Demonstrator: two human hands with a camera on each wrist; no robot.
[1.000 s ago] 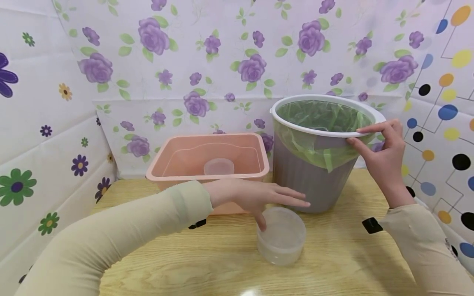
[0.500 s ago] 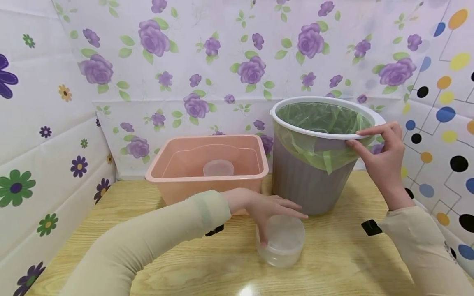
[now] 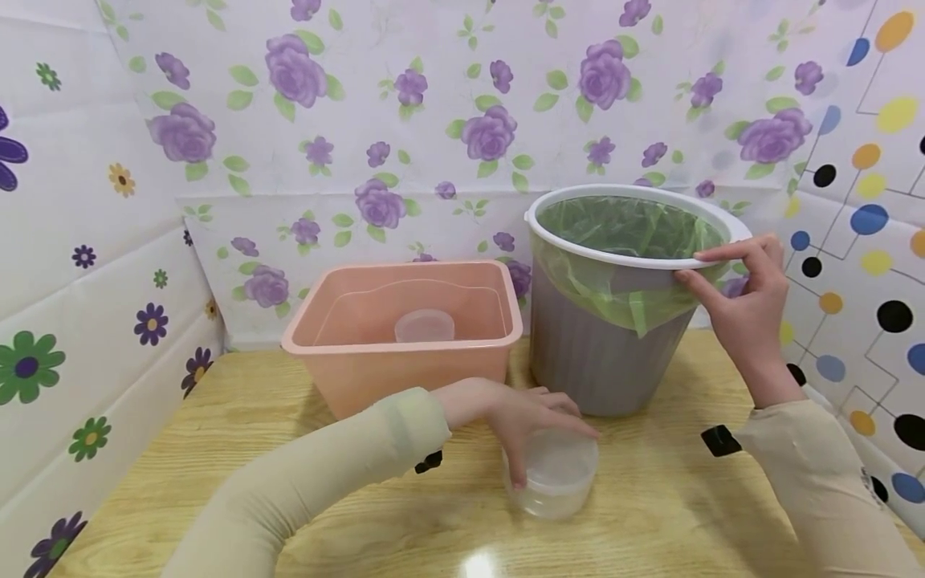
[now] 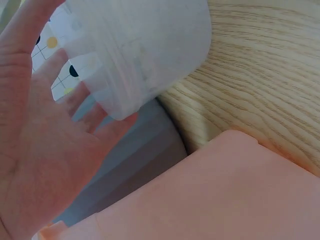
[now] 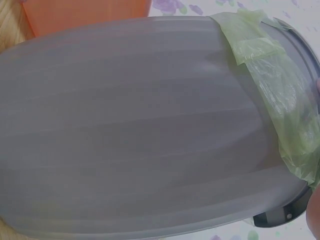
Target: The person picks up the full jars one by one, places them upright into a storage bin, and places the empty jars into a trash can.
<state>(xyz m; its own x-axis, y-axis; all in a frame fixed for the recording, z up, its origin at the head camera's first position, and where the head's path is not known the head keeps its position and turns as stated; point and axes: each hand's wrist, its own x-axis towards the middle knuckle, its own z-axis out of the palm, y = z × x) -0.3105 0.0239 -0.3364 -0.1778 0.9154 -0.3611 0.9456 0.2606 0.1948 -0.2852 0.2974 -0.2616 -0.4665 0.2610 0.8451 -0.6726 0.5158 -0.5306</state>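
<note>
My left hand (image 3: 531, 417) spans the top of a round, clear plastic food container (image 3: 552, 486) on the table. Its thumb lies at the near left edge of the lid and its fingers reach over the far side. In the left wrist view the fingertips (image 4: 127, 120) are right at the rim of the cloudy container (image 4: 155, 45). My right hand (image 3: 751, 301) pinches the white rim of a grey trash bin (image 3: 607, 345), thumb below and index finger on top. A green bag (image 3: 636, 225) lines the bin and folds over its rim.
A pink plastic basin (image 3: 405, 373) stands left of the bin, behind my left forearm. Another clear round container (image 3: 425, 327) sits inside it. Flower-printed sheeting (image 3: 433, 144) rises behind the wooden table (image 3: 347, 530), with patterned sheets on both sides.
My left hand has come down and closer to me onto the food container, its fingers closing about the lid. The right hand stays at the bin's rim.
</note>
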